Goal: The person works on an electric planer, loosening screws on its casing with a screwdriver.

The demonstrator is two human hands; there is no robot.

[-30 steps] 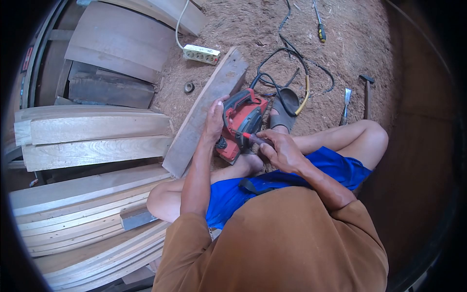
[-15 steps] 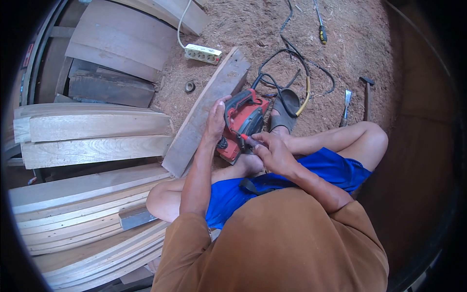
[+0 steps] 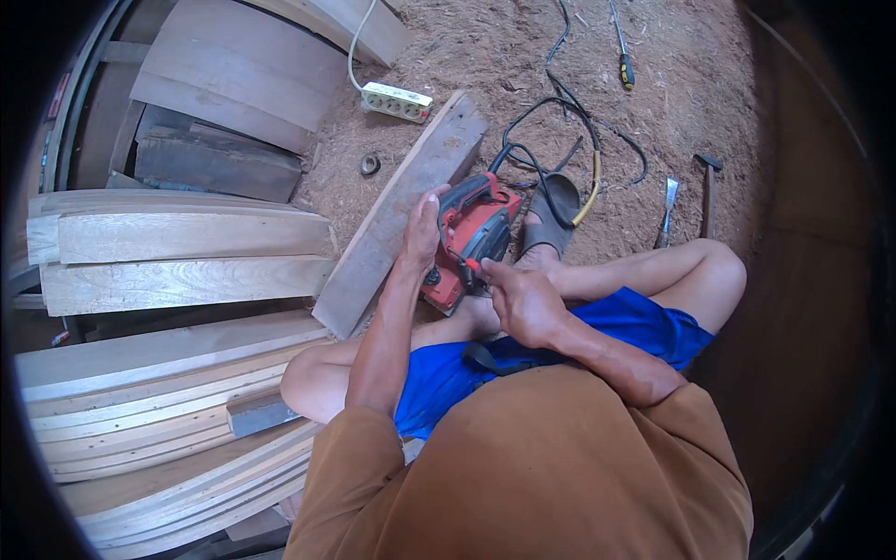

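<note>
A red and black electric planer [image 3: 474, 229] rests between my legs, against a thick wooden board [image 3: 403, 215]. My left hand [image 3: 425, 231] is wrapped round the planer's left side, near its handle. In my right hand [image 3: 525, 303] is a screwdriver with a red and dark handle [image 3: 474, 267], mostly covered by the fingers. Its tip is against or very near the planer's body; exact contact is too small to tell. The planer's black cable [image 3: 528, 161] runs up from its rear.
Stacked planks [image 3: 187, 285] lie at the left. A power strip [image 3: 396, 102], a tape roll [image 3: 371, 164], a yellow-black screwdriver [image 3: 626, 73], a chisel [image 3: 669, 207], a hammer [image 3: 708, 191] and a sandal [image 3: 557, 207] are on the shavings-covered ground.
My right hand has turned on the screwdriver, its fingers now covering more of the handle. My left hand stays on the planer. The whole view has shifted slightly.
</note>
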